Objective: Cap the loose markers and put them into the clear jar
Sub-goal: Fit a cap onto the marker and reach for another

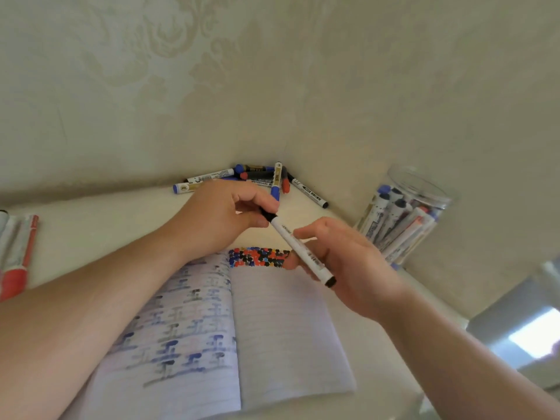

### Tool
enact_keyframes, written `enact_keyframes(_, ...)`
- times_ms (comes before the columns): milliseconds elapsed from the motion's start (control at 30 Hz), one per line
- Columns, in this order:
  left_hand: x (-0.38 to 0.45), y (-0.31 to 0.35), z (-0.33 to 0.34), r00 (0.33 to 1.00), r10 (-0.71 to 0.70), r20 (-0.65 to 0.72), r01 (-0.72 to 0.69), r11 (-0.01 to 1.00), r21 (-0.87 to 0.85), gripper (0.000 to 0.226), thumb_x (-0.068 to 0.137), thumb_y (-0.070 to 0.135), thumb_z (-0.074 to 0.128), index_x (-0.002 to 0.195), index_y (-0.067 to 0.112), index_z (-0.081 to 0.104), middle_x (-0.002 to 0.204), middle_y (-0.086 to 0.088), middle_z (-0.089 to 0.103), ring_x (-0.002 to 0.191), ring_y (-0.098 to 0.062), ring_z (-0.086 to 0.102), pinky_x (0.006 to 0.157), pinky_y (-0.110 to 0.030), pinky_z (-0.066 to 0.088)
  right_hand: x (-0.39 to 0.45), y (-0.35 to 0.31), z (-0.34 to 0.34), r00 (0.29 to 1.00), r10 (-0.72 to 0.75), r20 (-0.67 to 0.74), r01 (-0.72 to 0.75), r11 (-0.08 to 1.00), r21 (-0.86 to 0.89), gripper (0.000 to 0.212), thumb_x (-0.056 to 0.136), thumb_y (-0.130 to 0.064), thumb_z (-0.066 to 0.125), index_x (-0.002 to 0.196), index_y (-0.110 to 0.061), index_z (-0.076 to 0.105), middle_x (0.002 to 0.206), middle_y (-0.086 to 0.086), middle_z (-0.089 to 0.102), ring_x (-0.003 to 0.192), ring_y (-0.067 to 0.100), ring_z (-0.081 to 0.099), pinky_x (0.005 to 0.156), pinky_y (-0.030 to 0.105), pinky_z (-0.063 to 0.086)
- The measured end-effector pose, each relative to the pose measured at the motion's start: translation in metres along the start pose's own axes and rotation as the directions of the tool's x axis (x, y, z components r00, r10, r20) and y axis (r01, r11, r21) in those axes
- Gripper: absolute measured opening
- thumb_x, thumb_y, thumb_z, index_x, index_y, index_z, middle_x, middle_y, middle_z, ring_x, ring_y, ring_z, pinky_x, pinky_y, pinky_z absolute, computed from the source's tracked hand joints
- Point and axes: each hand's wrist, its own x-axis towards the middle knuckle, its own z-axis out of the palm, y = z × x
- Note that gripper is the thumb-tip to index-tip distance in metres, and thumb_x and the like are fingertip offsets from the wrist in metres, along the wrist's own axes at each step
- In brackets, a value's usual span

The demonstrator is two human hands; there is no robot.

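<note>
Marker [300,247] spans both hands above the notebook [272,328]: left hand [218,216] pinches its black cap [269,216], right hand [342,262] pinches the barrel.

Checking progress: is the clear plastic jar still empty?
No, the clear plastic jar by the wall already holds several capped markers standing inside it.

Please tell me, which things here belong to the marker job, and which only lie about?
Belong:
- white marker, held by left hand and right hand
- loose markers in the corner
- clear jar

Lying about:
- open notebook
- red pens at left edge
</note>
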Motion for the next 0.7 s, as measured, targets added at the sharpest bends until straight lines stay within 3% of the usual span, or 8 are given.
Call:
enact_keyframes(67, -0.007, 0.005, 0.003, 0.999, 0.032, 0.033, -0.032, 0.999, 0.017, 0.037, 0.085, 0.012, 0.083, 0.107, 0.041, 0.077, 0.11, 0.028, 0.074, 0.103, 0.005, 0.069, 0.096, -0.02, 0.054, -0.003, -0.002, 0.005, 0.998, 0.03, -0.054, -0.037, 0.991, -0.126, 0.016, 0.1, -0.013, 0.066, 0.105, -0.014, 0.051, 0.093, 0.021, 0.077, 0.067, 0.018, 0.062, 0.06, 0.023, 0.045)
enact_keyframes(167, -0.009, 0.002, -0.006, 0.997, 0.069, 0.036, -0.075, 0.968, 0.238, 0.053, 0.087, 0.037, 0.08, 0.133, 0.054, 0.059, 0.121, 0.048, 0.056, 0.112, 0.017, 0.053, 0.097, -0.006, 0.036, -0.014, -0.015, 0.008, 0.995, 0.025, -0.093, -0.04, 0.986, -0.159, 0.048, 0.095, 0.008, 0.065, 0.126, -0.022, 0.043, 0.093, 0.016, 0.076, 0.058, 0.017, 0.051, 0.051, 0.025, 0.041)
enact_keyframes(233, -0.004, -0.01, -0.018, 0.994, 0.108, -0.017, -0.094, 0.921, 0.377, 0.049, 0.091, 0.036, 0.077, 0.137, 0.045, 0.06, 0.133, 0.037, 0.053, 0.122, 0.004, 0.051, 0.104, -0.016, 0.034, -0.028, -0.038, 0.004, 0.975, -0.133, -0.176, 0.091, 0.97, -0.227, 0.069, 0.094, 0.013, 0.062, 0.135, -0.038, 0.041, 0.091, 0.012, 0.073, 0.055, 0.02, 0.051, 0.047, 0.028, 0.04)
enact_keyframes(300, 0.004, -0.031, -0.031, 0.991, 0.094, -0.098, -0.029, 0.851, 0.525, 0.043, 0.092, 0.03, 0.076, 0.133, 0.035, 0.066, 0.141, 0.014, 0.059, 0.132, -0.017, 0.048, 0.11, -0.028, 0.03, -0.039, -0.068, -0.009, 0.868, -0.386, -0.313, 0.277, 0.898, -0.341, 0.059, 0.1, 0.006, 0.056, 0.135, -0.039, 0.04, 0.085, 0.01, 0.071, 0.05, 0.021, 0.05, 0.045, 0.026, 0.04)
enact_keyframes(367, 0.01, -0.052, -0.042, 0.986, -0.005, -0.166, 0.112, 0.757, 0.644, 0.046, 0.09, 0.029, 0.075, 0.135, 0.033, 0.066, 0.147, 0.0, 0.057, 0.136, -0.03, 0.044, 0.116, -0.038, 0.028, -0.049, -0.098, -0.032, 0.686, -0.597, -0.417, 0.399, 0.787, -0.47, 0.039, 0.107, -0.006, 0.05, 0.134, -0.032, 0.038, 0.081, 0.009, 0.072, 0.047, 0.022, 0.051, 0.045, 0.027, 0.041)
enact_keyframes(500, 0.013, -0.071, -0.047, 0.952, -0.228, -0.204, 0.304, 0.641, 0.705, 0.06, 0.09, 0.038, 0.068, 0.148, 0.034, 0.052, 0.153, -0.011, 0.05, 0.139, -0.037, 0.042, 0.117, -0.043, 0.03, -0.054, -0.127, -0.079, 0.431, -0.76, -0.487, 0.317, 0.632, -0.707, 0.041, 0.104, -0.021, 0.047, 0.143, -0.025, 0.033, 0.089, 0.006, 0.076, 0.059, 0.028, 0.06, 0.058, 0.041, 0.053)
enact_keyframes(567, 0.013, -0.074, -0.046, 0.942, -0.274, -0.195, 0.329, 0.632, 0.701, 0.061, 0.091, 0.038, 0.064, 0.15, 0.033, 0.049, 0.15, -0.012, 0.052, 0.136, -0.038, 0.045, 0.114, -0.042, 0.034, -0.05, -0.121, -0.089, 0.442, -0.756, -0.483, 0.222, 0.614, -0.758, 0.042, 0.104, -0.025, 0.05, 0.142, -0.032, 0.034, 0.091, 0.001, 0.078, 0.066, 0.026, 0.068, 0.07, 0.048, 0.061)
enact_keyframes(700, 0.012, -0.076, -0.045, 0.937, -0.287, -0.201, 0.343, 0.641, 0.687, 0.061, 0.092, 0.036, 0.064, 0.151, 0.031, 0.049, 0.148, -0.014, 0.053, 0.134, -0.039, 0.046, 0.114, -0.043, 0.035, -0.037, -0.1, -0.089, 0.584, -0.657, -0.477, 0.062, 0.622, -0.78, 0.041, 0.103, -0.025, 0.058, 0.133, -0.047, 0.041, 0.094, -0.01, 0.078, 0.078, 0.012, 0.074, 0.082, 0.047, 0.062)
